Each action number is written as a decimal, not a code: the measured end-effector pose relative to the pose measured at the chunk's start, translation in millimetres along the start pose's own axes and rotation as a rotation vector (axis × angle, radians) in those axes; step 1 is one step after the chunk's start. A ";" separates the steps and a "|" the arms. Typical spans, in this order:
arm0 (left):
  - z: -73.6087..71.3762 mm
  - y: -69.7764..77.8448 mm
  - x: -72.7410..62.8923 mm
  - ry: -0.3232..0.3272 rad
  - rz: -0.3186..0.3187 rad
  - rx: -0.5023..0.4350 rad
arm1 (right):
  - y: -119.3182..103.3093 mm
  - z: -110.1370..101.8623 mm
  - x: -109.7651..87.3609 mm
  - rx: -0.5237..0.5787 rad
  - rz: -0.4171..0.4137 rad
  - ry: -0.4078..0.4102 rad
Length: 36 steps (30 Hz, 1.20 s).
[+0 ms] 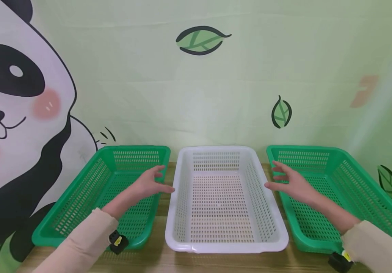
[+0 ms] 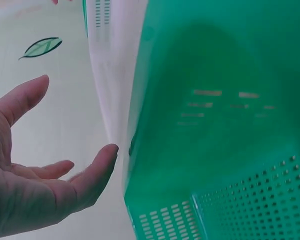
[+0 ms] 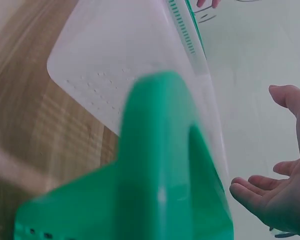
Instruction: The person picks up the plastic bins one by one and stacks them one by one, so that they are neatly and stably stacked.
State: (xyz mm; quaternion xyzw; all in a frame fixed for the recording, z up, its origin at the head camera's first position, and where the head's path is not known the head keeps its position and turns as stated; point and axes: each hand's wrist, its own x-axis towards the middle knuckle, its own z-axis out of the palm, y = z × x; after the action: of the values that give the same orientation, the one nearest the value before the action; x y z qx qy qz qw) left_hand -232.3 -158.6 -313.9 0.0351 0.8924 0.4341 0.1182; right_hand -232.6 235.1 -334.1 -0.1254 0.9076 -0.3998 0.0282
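A white perforated basket stands in the middle of the table with nothing inside. My left hand is held above the inner edge of the left green basket, its thumb reaching toward the white rim. In the left wrist view the fingers of that hand are spread and hold nothing. Over the near inner edge of the right green basket, my right hand hovers with parted fingers pointing at the white basket. The right wrist view shows this hand without anything in its grasp.
All three baskets sit side by side on a wooden table, narrow gaps between them. Behind rises a pale green cloth backdrop printed with a panda and leaves. A small black device hangs at each wrist.
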 end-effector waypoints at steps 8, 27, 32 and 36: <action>17.6 1.6 -2.8 0.020 -0.065 -0.030 | -5.5 9.5 -4.6 0.039 0.058 -0.004; 36.3 -7.7 -1.6 -0.123 -0.056 -0.079 | -16.3 36.8 -11.3 0.138 0.175 0.004; 36.8 -8.2 -1.8 -0.108 -0.061 -0.065 | -16.4 39.2 -12.1 0.157 0.198 -0.018; 36.8 -7.2 -2.8 -0.098 -0.065 -0.064 | -16.1 40.4 -12.0 0.158 0.243 -0.014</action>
State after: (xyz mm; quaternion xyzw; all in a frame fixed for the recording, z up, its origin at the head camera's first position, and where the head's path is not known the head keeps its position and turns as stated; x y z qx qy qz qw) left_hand -220.4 -135.3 -340.9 0.0237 0.8718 0.4563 0.1768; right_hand -211.6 198.7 -350.3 -0.0148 0.8815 -0.4629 0.0923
